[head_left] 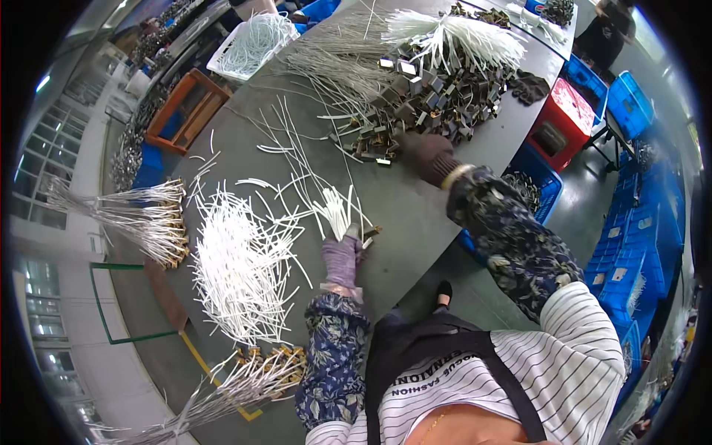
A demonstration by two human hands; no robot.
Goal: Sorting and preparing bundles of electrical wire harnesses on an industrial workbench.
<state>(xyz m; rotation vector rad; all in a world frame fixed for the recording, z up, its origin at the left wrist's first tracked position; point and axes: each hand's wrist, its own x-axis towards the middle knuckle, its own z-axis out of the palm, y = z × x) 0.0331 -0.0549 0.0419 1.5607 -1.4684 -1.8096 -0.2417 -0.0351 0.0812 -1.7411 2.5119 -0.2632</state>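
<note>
My left hand (342, 261), in a purple glove, is closed around a bunch of short white tubes (335, 210) whose ends fan out over the grey table (400, 259). A small dark block with a brassy end (370, 233) shows beside its fingers. Farther off, my right hand (430, 157), in a dark maroon glove, reaches to the near edge of a heap of small dark rectangular parts (452, 104). Its fingertips are blurred against the heap, so whether they grip one is unclear. To the left of my left hand lies a large pile of white tubes (241, 267).
Thin wires (334, 63) and a tied white bundle (452, 37) lie at the far end. Wire bundles with brassy ends (159, 222) stick out at the left edge. A red box (561, 122) and blue crates (623, 245) stand at the right. A white basket (252, 48) is far left.
</note>
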